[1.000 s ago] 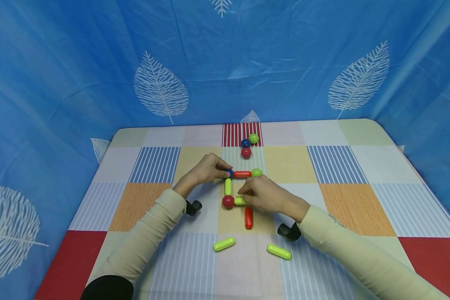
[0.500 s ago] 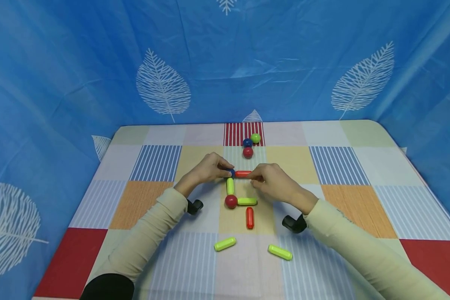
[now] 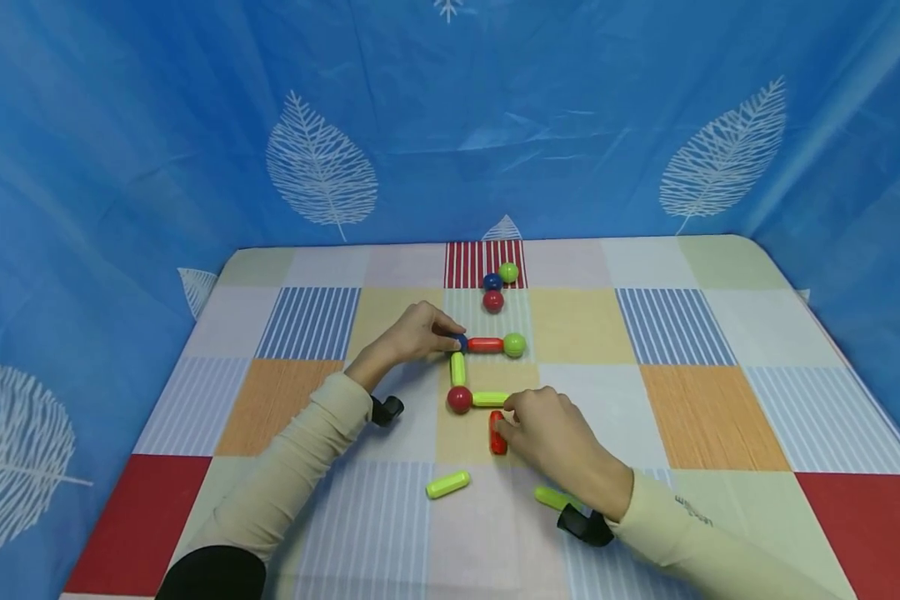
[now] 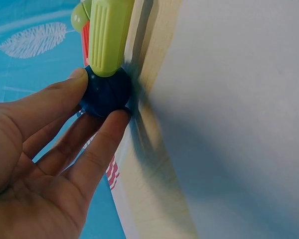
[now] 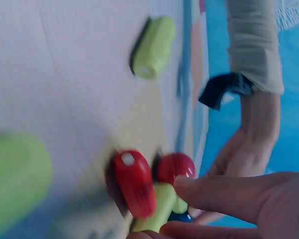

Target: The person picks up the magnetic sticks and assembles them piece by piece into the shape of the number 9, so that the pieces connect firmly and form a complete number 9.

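My left hand [image 3: 416, 333] pinches a dark blue ball [image 4: 107, 94] between thumb and fingers. A ribbed lime-green rod [image 3: 458, 369] runs from this ball to a red ball [image 3: 460, 400], and a red rod [image 3: 485, 345] joins it to a green ball [image 3: 514, 345]. From the red ball, another green rod [image 3: 487, 400] points right. My right hand [image 3: 558, 433] hovers by that rod's free end, fingertips overlapping it in the head view. Its thumb is beside a loose red rod [image 5: 134, 184], while the right wrist view shows a gap between thumb and fingers.
Two loose green rods lie nearer me: the left one [image 3: 447, 484], and the right one [image 3: 557, 498] partly behind my wrist camera. Farther back, a blue ball [image 3: 492, 282], a green ball [image 3: 508, 272] and a red ball [image 3: 493, 301] sit clustered on the patchwork tablecloth [image 3: 690, 408].
My right hand went from the lower green rod up over the green ball, then back down beside the loose red rod. The left hand has kept its pinch on the blue ball.
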